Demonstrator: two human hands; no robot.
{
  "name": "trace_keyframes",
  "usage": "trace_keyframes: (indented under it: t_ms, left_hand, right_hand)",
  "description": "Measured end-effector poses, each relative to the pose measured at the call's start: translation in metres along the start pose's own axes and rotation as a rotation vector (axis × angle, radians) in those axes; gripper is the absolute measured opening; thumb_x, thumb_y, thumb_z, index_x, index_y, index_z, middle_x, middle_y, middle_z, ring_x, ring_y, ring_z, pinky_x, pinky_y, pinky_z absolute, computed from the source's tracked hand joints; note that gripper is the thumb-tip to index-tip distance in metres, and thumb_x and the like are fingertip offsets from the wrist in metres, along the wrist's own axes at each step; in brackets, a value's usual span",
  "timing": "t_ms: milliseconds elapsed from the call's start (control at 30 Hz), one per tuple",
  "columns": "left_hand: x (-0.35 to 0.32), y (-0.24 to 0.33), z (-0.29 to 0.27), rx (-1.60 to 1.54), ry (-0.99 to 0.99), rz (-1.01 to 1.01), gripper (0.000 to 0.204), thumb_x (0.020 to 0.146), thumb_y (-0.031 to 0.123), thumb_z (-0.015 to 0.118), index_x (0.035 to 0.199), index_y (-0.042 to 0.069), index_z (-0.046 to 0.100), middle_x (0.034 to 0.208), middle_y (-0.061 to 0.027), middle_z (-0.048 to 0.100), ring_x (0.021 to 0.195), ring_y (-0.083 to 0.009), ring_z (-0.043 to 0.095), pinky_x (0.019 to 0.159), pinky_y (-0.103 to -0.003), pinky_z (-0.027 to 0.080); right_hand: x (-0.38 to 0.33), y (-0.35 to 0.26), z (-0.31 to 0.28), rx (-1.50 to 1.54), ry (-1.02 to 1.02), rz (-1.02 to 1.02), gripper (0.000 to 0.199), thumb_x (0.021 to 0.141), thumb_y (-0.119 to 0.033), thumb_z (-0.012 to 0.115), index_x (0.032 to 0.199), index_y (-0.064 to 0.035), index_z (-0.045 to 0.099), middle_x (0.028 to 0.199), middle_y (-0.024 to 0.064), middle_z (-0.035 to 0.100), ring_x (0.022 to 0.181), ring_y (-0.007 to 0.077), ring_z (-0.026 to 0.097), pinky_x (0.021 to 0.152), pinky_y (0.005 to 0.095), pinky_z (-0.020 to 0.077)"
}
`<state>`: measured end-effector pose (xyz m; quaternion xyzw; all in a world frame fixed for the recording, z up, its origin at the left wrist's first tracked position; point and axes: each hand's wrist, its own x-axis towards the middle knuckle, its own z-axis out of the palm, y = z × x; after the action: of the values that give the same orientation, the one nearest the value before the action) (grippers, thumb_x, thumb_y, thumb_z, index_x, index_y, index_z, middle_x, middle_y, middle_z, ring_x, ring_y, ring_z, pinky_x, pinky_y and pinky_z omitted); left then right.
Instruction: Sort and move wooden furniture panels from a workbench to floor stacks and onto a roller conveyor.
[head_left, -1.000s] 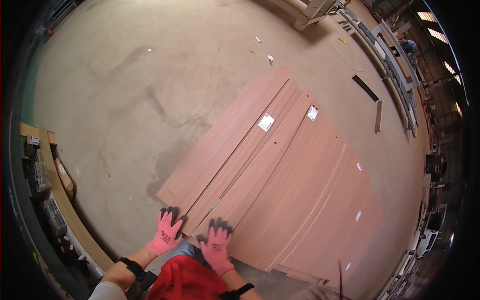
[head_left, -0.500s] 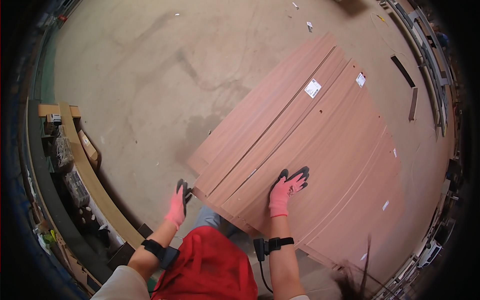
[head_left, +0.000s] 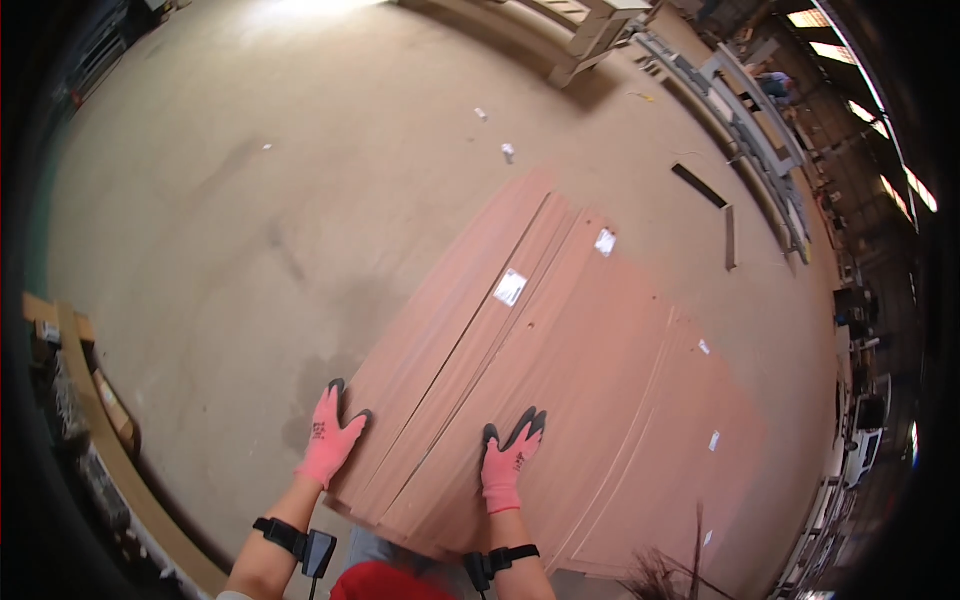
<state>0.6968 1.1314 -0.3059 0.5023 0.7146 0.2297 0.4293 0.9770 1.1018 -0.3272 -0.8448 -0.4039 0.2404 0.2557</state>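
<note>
Reddish-brown wood panels (head_left: 600, 400) lie before me, with long dark gaps between the narrower boards on their left side. My left hand (head_left: 335, 440), in a pink glove with black fingertips, is at the left edge of the panels. Its fingers are stretched and its thumb reaches toward the outermost board (head_left: 420, 340); whether it presses on the wood I cannot tell. Gloved alike, my right hand (head_left: 512, 465) lies with spread fingers on the broad panel, right of the gaps. White labels (head_left: 510, 287) are stuck on the boards.
A wooden rack (head_left: 590, 40) stands at the far end. Long grey metal pieces (head_left: 730, 120) run along the right, near two dark strips (head_left: 700, 186) on the floor. To the left is a long shelf edge (head_left: 120, 430) with boxes and odds and ends. A person (head_left: 775, 85) is far back right.
My view has tilted up, so more of the far floor shows. My left hand has moved from the near left corner forward along the left edge. My right hand remains on the panel.
</note>
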Motion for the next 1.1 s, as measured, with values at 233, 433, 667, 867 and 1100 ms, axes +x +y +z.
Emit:
trace_keyframes:
  t_ms: [233,433,667,867,1100]
  left_hand:
    - [0.07,0.034,0.035,0.191,-0.115,0.177,0.062,0.089,0.027,0.058,0.14,-0.001,0.037,0.148,-0.0215,0.03,0.137,-0.0349,0.029,0.113,-0.037,0.024]
    - [0.085,0.014,0.04,-0.049,-0.204,0.261,0.051,0.091,0.014,0.049,0.139,0.0,0.038,0.151,-0.0169,0.029,0.139,-0.0315,0.027,0.113,-0.034,0.024]
    - [0.086,0.035,0.017,-0.054,-0.315,0.124,0.053,0.094,0.025,0.047,0.143,0.008,0.037,0.153,-0.0163,0.025,0.14,-0.0316,0.026,0.114,-0.036,0.022]
    - [0.09,0.037,-0.011,-0.175,-0.535,-0.175,0.068,0.091,0.044,0.052,0.147,0.012,0.032,0.154,-0.009,0.025,0.138,-0.0239,0.029,0.112,-0.033,0.023]
    - [0.085,0.038,-0.018,-0.227,-0.535,-0.257,0.063,0.093,0.041,0.05,0.148,0.018,0.03,0.147,-0.0101,0.035,0.131,-0.02,0.036,0.108,-0.031,0.027]
  right_hand:
    - [0.02,-0.033,0.01,-0.11,-0.049,-0.189,0.086,0.075,-0.031,0.072,0.141,0.0043,0.031,0.15,0.0321,0.008,0.138,0.049,0.008,0.115,0.0536,0.0089]
    - [0.022,-0.05,0.018,-0.171,-0.155,-0.02,0.091,0.074,-0.025,0.073,0.148,-0.0064,0.023,0.153,0.0262,0.005,0.139,0.0467,0.008,0.115,0.0505,0.0107]
    - [0.02,-0.06,0.019,-0.102,-0.119,-0.081,0.085,0.078,-0.032,0.07,0.144,0.0011,0.028,0.146,0.039,0.01,0.137,0.0516,0.01,0.114,0.0549,0.0087]
    - [0.021,-0.046,0.018,-0.237,-0.13,-0.123,0.08,0.084,-0.021,0.066,0.147,-0.0001,0.021,0.152,0.03,0.008,0.139,0.0481,0.011,0.114,0.0513,0.0138]
    - [0.021,-0.043,0.03,-0.185,-0.116,-0.108,0.079,0.081,-0.017,0.067,0.145,0.0019,0.024,0.151,0.0309,0.008,0.139,0.0457,0.011,0.114,0.0498,0.013]
